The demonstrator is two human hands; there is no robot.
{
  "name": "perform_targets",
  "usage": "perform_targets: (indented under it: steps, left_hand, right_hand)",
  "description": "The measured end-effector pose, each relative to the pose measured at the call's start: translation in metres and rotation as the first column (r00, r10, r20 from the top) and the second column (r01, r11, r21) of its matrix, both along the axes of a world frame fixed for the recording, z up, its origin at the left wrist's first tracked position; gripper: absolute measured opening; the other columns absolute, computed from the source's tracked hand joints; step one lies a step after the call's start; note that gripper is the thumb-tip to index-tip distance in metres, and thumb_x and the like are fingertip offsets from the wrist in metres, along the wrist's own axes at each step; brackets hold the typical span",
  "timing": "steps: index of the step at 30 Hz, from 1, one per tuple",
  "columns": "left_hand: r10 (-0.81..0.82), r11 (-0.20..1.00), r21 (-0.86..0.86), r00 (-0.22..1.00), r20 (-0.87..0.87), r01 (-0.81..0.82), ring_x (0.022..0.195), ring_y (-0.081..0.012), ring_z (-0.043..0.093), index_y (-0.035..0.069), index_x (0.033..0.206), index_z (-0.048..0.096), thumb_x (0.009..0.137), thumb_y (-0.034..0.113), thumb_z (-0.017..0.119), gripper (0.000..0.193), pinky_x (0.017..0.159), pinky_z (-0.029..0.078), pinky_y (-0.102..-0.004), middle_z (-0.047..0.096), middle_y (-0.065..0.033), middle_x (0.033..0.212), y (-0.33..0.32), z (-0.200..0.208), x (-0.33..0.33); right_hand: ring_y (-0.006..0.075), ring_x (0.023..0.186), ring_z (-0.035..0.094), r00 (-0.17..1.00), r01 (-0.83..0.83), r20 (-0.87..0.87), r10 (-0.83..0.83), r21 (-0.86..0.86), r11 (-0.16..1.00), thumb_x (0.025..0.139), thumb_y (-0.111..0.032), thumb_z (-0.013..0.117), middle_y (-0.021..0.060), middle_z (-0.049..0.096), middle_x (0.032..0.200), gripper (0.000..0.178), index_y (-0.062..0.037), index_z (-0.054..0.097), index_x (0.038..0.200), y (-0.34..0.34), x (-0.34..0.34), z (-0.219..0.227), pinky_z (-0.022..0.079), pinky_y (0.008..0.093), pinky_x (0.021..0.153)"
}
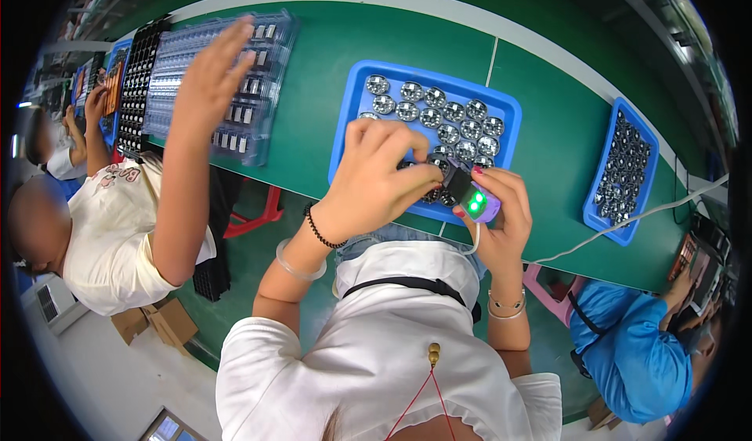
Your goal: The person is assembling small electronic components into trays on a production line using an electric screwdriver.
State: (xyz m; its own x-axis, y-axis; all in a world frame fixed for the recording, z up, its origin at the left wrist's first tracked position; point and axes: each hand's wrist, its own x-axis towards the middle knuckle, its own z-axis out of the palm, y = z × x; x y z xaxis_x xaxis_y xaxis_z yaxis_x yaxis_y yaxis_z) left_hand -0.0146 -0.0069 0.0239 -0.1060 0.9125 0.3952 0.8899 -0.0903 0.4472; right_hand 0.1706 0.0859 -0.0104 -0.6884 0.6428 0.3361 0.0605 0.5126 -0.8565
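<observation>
My right hand [505,206] is closed around a small purple device [487,206] with a black end and two glowing green lights. A white cable runs from it down past my wrist. Close to the black end, my left hand [384,167] has its thumb and fingers pinched together; what lies between them is hidden. Both hands are over the near edge of a blue tray [513,120]. Several round, shiny silver parts with faceted faces [431,117] lie in rows inside it, and my left hand covers some of them.
A second blue tray [633,225] at right holds many similar parts. Stacked clear plastic trays [176,69] with small pieces stand at left, under a co-worker's raised hand [210,81]. Another person in blue [627,347] sits at right. A white cable [611,229] crosses the green table [313,57].
</observation>
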Motion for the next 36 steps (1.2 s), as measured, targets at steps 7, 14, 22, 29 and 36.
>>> perform_targets:
  steps: [7,14,22,29,36]
  left_hand:
    - [0.124,0.99,-0.055,0.99,-0.07,-0.128,0.094,-0.0215,0.048,0.016,0.083,0.066,0.069,0.017,0.072,0.015,0.083,0.032,-0.0384,0.049,-0.0001,0.091,0.009,-0.021,-0.017]
    - [0.155,0.983,-0.102,0.988,0.024,-0.152,0.093,-0.0225,0.047,0.015,0.079,0.066,0.068,0.019,0.073,0.014,0.083,0.032,-0.0379,0.048,-0.0017,0.092,0.006,-0.012,-0.016]
    - [-0.03,0.989,-0.145,0.999,-0.035,0.025,0.095,-0.0217,0.048,0.014,0.078,0.064,0.065,0.019,0.073,0.016,0.085,0.034,-0.038,0.05,-0.0008,0.092,-0.017,-0.011,-0.012]
    - [-0.066,0.997,0.035,0.997,0.05,0.065,0.09,-0.0212,0.049,0.016,0.08,0.065,0.067,0.02,0.074,0.017,0.08,0.035,-0.0392,0.051,0.0005,0.089,-0.013,0.005,0.007]
    - [0.002,0.999,-0.045,0.999,0.032,0.0,0.09,-0.0216,0.049,0.017,0.081,0.066,0.066,0.021,0.074,0.017,0.081,0.033,-0.0385,0.051,0.0003,0.089,-0.014,0.001,0.002]
  right_hand:
    - [0.022,0.102,0.055,0.955,0.221,-0.139,-0.262,-0.257,0.941,0.076,-0.022,0.076,0.0132,0.054,0.11,0.047,0.0029,0.057,0.111,-0.005,0.003,0.001,0.044,0.0316,0.09]
    - [0.0209,0.1,0.055,0.981,0.161,-0.074,-0.178,-0.192,0.968,0.077,-0.021,0.075,0.0133,0.053,0.111,0.046,0.0035,0.057,0.111,-0.004,0.011,-0.003,0.045,0.0308,0.088]
    - [0.0244,0.091,0.056,0.999,0.009,-0.038,-0.009,0.002,1.0,0.069,-0.016,0.079,0.0124,0.057,0.101,0.044,0.0015,0.06,0.105,0.001,0.006,-0.001,0.046,0.0329,0.077]
    - [0.0265,0.088,0.057,0.996,-0.071,-0.044,0.074,0.082,0.994,0.064,-0.014,0.081,0.012,0.058,0.098,0.045,0.0003,0.061,0.102,-0.001,-0.001,0.005,0.047,0.0343,0.075]
    - [0.0253,0.091,0.057,0.997,-0.029,-0.069,0.03,0.015,0.999,0.068,-0.015,0.079,0.0126,0.058,0.099,0.044,0.0018,0.06,0.104,-0.003,0.003,0.0,0.046,0.0337,0.078]
